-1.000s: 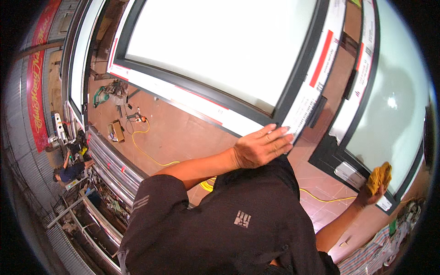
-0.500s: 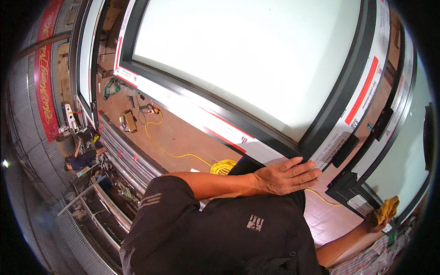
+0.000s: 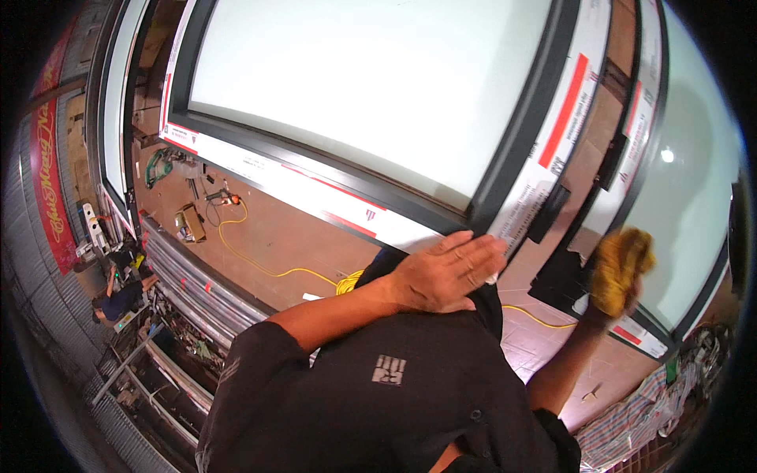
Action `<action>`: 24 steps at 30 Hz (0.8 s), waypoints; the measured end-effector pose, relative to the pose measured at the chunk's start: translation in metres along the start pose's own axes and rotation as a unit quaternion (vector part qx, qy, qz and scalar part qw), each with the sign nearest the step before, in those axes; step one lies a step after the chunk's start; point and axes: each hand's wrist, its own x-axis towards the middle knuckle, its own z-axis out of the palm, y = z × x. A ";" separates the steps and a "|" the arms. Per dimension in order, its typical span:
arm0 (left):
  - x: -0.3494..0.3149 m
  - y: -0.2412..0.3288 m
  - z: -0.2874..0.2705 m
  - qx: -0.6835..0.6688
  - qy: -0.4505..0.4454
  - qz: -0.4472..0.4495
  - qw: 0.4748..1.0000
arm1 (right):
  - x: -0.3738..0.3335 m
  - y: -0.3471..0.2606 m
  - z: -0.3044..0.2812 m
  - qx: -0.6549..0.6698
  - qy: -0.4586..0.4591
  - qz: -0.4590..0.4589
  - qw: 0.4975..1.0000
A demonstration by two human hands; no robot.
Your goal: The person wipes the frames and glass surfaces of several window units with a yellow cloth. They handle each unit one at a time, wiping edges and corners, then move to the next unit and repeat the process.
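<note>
L hand (image 3: 445,276) is resting at near R corner of big framed panel (image 3: 355,94), fingers extended; best keeping it flat, steady. R hand (image 3: 630,298) is gripping yellow cloth (image 3: 623,264) R of big framed panel, over near end of 2nd panel (image 3: 694,189); best keeping cloth bunched under fingers. Vs prev frame, cloth's sitting closer to big panel.

A blur there, the right hand (image 3: 621,293), half-hidden by its yellow cloth (image 3: 623,264), while the top edge cropped the framed panel (image 3: 347,94)!
</note>
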 end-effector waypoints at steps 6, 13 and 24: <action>-0.027 -0.011 -0.056 -0.051 0.158 -0.130 0.977 | 0.019 0.094 0.166 -0.234 -0.085 0.106 0.963; -0.114 -0.085 -0.138 0.048 0.365 -0.315 0.875 | 0.028 0.113 0.205 -0.224 -0.107 0.104 0.963; -0.166 -0.176 -0.214 -0.016 0.233 -0.217 0.948 | -0.053 0.143 0.237 -0.389 0.064 0.019 0.919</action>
